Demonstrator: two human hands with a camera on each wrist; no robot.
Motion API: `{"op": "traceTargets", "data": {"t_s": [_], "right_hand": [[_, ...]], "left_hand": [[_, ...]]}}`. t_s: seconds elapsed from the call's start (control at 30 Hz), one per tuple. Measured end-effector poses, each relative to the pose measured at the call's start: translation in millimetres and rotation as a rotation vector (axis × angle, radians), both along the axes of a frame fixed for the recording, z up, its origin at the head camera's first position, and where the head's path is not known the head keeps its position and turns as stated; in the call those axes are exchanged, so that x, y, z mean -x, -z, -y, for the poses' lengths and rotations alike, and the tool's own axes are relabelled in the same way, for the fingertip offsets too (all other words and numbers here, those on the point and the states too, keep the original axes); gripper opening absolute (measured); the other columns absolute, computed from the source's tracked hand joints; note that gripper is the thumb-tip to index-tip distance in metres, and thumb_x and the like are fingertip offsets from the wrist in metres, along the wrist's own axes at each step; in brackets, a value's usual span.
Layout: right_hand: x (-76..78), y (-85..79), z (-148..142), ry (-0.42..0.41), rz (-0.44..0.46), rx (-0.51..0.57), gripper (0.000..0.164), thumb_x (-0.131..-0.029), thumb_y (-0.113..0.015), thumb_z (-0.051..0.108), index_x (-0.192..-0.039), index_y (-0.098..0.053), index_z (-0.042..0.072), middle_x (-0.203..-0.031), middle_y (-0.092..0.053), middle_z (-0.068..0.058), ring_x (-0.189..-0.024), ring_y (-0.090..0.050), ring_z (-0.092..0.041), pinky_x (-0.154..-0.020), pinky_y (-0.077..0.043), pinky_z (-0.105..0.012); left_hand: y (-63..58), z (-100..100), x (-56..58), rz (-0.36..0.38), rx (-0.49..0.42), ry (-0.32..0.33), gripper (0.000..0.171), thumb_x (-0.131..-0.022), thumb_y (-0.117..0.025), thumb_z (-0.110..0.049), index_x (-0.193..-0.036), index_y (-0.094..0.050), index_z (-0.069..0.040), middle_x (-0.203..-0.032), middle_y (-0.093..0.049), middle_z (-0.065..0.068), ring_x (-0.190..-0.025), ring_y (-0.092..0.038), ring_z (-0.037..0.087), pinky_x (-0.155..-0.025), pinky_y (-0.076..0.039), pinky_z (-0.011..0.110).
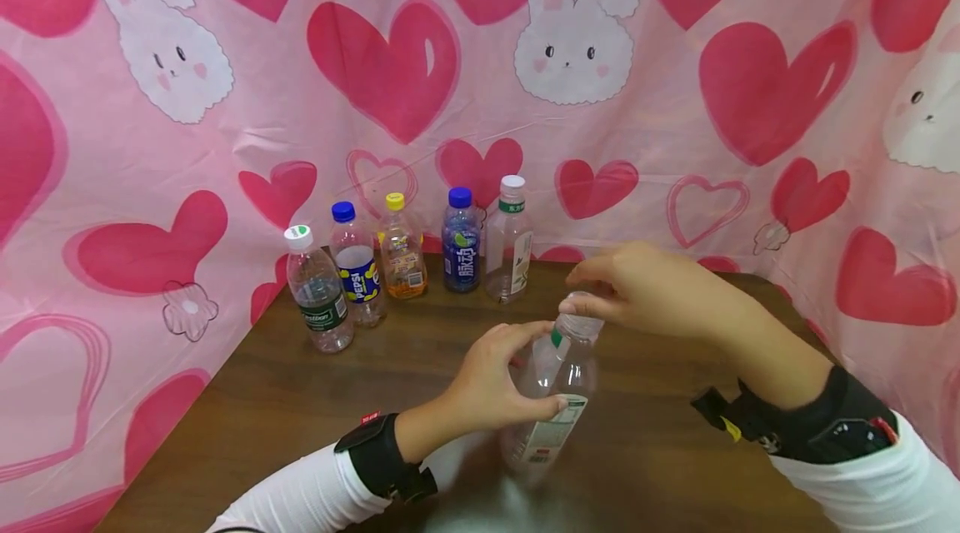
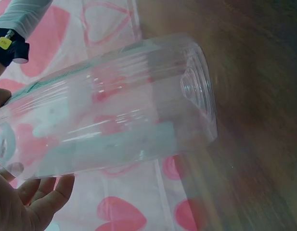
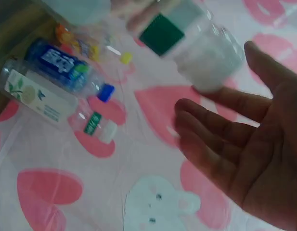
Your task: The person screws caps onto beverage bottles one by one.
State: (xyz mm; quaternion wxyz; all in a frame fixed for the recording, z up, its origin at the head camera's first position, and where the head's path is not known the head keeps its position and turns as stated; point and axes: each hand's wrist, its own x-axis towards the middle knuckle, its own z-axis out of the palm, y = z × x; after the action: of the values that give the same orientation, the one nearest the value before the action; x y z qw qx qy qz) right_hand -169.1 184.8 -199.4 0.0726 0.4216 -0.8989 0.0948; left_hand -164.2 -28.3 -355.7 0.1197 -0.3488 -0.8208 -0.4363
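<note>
A clear, see-through plastic bottle [image 1: 542,425] with a pale label and a green neck band stands tilted at the front of the brown table. My left hand [image 1: 491,387] grips its upper body, thumb on the near side. In the left wrist view the bottle [image 2: 114,110] lies across the picture, ribbed base to the right. At the whitish top [image 3: 208,67] of the bottle is my right hand [image 3: 244,139], thumb and forefinger spread either side of it. The remaining fingers curve loosely below, blurred. From the head view, my right hand [image 1: 645,287] arches over the neck.
Several capped bottles stand at the back left: a green-labelled one [image 1: 321,308], a Pepsi bottle [image 1: 360,279], a yellow-capped one [image 1: 403,254], a blue one [image 1: 461,246] and a clear white-capped one [image 1: 510,250]. A pink heart-patterned cloth [image 1: 480,117] hangs behind the table [image 1: 405,375].
</note>
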Motion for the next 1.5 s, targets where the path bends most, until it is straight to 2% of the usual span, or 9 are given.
{"op": "traceTargets", "data": {"t_s": [0.17, 0.3, 0.5, 0.7, 0.83, 0.93, 1.07, 1.2, 1.5], "right_hand": [[5.5, -5.9, -14.4, -0.178, 0.094, 0.099, 0.039, -0.081, -0.079, 0.015, -0.118, -0.069, 0.018, -0.126, -0.061, -0.001, -0.111, -0.058, -0.020, -0.085, -0.055, -0.039], [9.0, -2.3, -14.9, -0.291, 0.117, 0.088, 0.040, -0.080, -0.077, 0.003, -0.117, -0.069, 0.017, -0.120, -0.064, 0.002, -0.108, -0.060, -0.017, -0.084, -0.056, -0.037], [6.3, 1.5, -6.9, -0.144, 0.087, 0.089, 0.023, -0.084, -0.078, 0.022, -0.105, -0.072, 0.015, -0.080, -0.059, 0.013, -0.066, -0.054, -0.003, -0.058, -0.051, -0.021], [1.9, -0.5, -2.4, -0.029, 0.033, 0.047, 0.021, -0.083, -0.078, 0.033, -0.097, -0.073, 0.017, -0.073, -0.055, 0.013, -0.061, -0.048, -0.004, -0.054, -0.048, -0.022], [2.4, -5.8, -8.4, -0.110, 0.050, 0.072, 0.036, -0.079, -0.082, 0.026, -0.112, -0.071, 0.017, -0.104, -0.066, 0.007, -0.089, -0.061, -0.010, -0.071, -0.056, -0.028], [4.1, -7.1, -12.1, -0.229, 0.069, 0.072, 0.043, -0.077, -0.082, 0.011, -0.118, -0.070, 0.018, -0.123, -0.063, 0.002, -0.111, -0.059, -0.018, -0.083, -0.056, -0.036], [5.9, -4.4, -11.5, -0.294, 0.085, 0.052, 0.035, -0.079, -0.077, 0.003, -0.110, -0.071, 0.018, -0.113, -0.066, 0.006, -0.103, -0.061, -0.014, -0.082, -0.056, -0.036], [5.9, -3.0, -8.8, -0.277, 0.062, 0.043, 0.026, -0.082, -0.076, 0.007, -0.106, -0.072, 0.017, -0.101, -0.066, 0.012, -0.093, -0.060, -0.008, -0.079, -0.056, -0.033], [-1.6, -4.1, -3.7, -0.227, -0.036, 0.012, 0.025, -0.083, -0.076, 0.011, -0.108, -0.073, 0.015, -0.102, -0.068, 0.008, -0.094, -0.064, -0.012, -0.081, -0.056, -0.034]], "left_hand": [[-0.6, 1.1, 0.2, -0.024, -0.015, -0.005, 0.077, -0.065, -0.088, -0.035, -0.133, -0.058, -0.015, -0.122, -0.064, -0.004, -0.098, -0.054, 0.009, -0.075, -0.053, 0.023], [-1.1, 1.1, 0.4, -0.049, -0.025, -0.008, 0.077, -0.064, -0.088, -0.034, -0.132, -0.058, -0.015, -0.120, -0.065, -0.004, -0.097, -0.055, 0.009, -0.074, -0.053, 0.024], [-4.1, -0.3, 0.3, -0.061, -0.029, -0.012, 0.077, -0.064, -0.088, -0.036, -0.132, -0.059, -0.014, -0.119, -0.065, -0.004, -0.096, -0.055, 0.009, -0.074, -0.053, 0.023], [-4.3, -0.7, 0.5, -0.037, -0.031, 0.001, 0.077, -0.064, -0.088, -0.035, -0.132, -0.059, -0.013, -0.120, -0.065, -0.004, -0.097, -0.055, 0.010, -0.075, -0.055, 0.027], [-4.1, -0.4, 0.8, -0.031, -0.032, 0.013, 0.077, -0.065, -0.088, -0.034, -0.133, -0.058, -0.013, -0.121, -0.065, -0.003, -0.098, -0.055, 0.010, -0.076, -0.054, 0.024], [-4.1, 0.2, 0.8, -0.031, -0.036, 0.020, 0.076, -0.066, -0.088, -0.034, -0.133, -0.058, -0.013, -0.121, -0.065, -0.003, -0.099, -0.055, 0.011, -0.076, -0.053, 0.023], [-3.5, 0.2, 0.8, -0.030, -0.041, 0.019, 0.076, -0.065, -0.088, -0.033, -0.133, -0.058, -0.014, -0.122, -0.065, -0.003, -0.099, -0.054, 0.011, -0.076, -0.053, 0.023], [-3.2, -2.7, 0.8, -0.024, -0.052, 0.030, 0.076, -0.066, -0.088, -0.033, -0.133, -0.058, -0.014, -0.121, -0.065, -0.002, -0.098, -0.054, 0.010, -0.075, -0.053, 0.022], [-0.6, -9.4, 2.1, -0.041, -0.116, 0.024, 0.074, -0.066, -0.089, -0.028, -0.131, -0.060, -0.008, -0.116, -0.067, 0.001, -0.093, -0.056, 0.015, -0.073, -0.053, 0.021]]}}
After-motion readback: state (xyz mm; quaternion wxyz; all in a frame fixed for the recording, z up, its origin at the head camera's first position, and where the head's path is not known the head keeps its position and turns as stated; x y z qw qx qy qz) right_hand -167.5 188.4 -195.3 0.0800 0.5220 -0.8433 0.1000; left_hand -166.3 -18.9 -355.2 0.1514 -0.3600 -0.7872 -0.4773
